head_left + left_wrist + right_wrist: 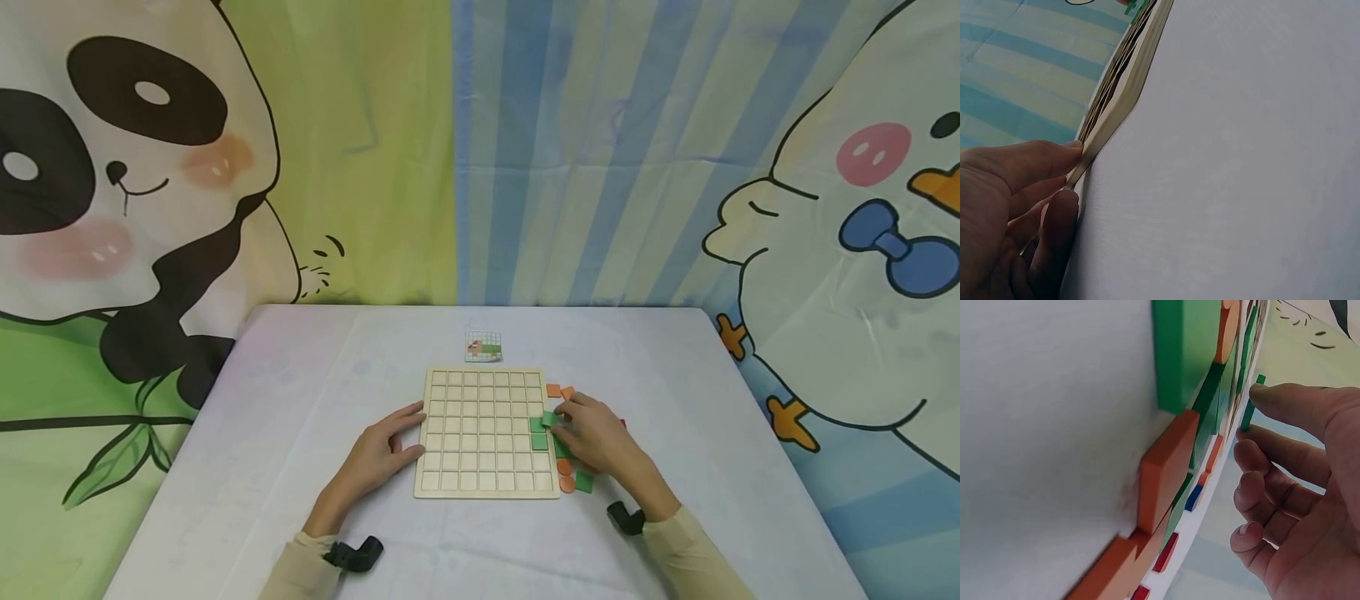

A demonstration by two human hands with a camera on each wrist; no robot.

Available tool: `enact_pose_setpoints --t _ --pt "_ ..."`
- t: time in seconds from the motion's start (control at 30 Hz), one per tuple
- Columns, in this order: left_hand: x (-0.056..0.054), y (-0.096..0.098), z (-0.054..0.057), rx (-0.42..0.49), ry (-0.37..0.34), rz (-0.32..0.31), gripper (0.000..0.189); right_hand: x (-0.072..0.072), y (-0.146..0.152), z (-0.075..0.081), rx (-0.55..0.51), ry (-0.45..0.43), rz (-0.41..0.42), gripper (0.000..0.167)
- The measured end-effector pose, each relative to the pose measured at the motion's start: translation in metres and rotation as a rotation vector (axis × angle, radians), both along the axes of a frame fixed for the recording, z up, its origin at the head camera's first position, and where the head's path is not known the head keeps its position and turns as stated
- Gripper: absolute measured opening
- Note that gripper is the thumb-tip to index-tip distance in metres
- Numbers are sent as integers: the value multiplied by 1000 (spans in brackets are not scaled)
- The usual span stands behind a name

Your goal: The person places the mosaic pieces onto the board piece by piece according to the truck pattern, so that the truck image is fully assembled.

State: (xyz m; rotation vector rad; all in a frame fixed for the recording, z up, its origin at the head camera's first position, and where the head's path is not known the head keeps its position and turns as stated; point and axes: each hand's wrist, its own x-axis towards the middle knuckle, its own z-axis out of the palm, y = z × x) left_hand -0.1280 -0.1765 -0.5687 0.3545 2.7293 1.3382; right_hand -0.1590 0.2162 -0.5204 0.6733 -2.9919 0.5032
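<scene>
A pale wooden grid board (487, 493) lies flat on the table, with two green square tiles (539, 442) set in cells along its right side. My left hand (377, 454) touches the board's left edge, thumb and fingers spread along it; the left wrist view has these fingertips right at the board's rim (1124, 103). Over the right edge, my right hand (595, 433) pinches another green square tile (550, 418) between thumb and index finger. Seen from the right wrist, that tile (1249, 414) is held on edge, while the other fingers curl loosely below.
Beside the board's right edge lie loose pieces: orange round tiles (567, 484), a green tile (583, 482), orange squares (553, 390), plus red (1166, 551) and blue pieces (1194, 497). A small picture card (483, 347) lies beyond the board. Printed curtains (585, 150) hang behind the table.
</scene>
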Motion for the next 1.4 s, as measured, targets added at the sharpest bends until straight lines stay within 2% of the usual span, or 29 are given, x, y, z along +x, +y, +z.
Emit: enact_pose_setpoints --t 0.13,0.5,0.97,1.4 --pt "0 0 -1 -1 3 0 58 -2 -7 2 9 10 32 27" --pt "0 0 -1 7 5 -3 58 -3 -26 3 34 -63 43 30" --pt "-1 0 -2 4 5 0 58 -8 -39 -1 70 -43 113 29" --pt "-2 -1 -4 7 -1 1 58 -10 -41 -2 72 -44 118 29"
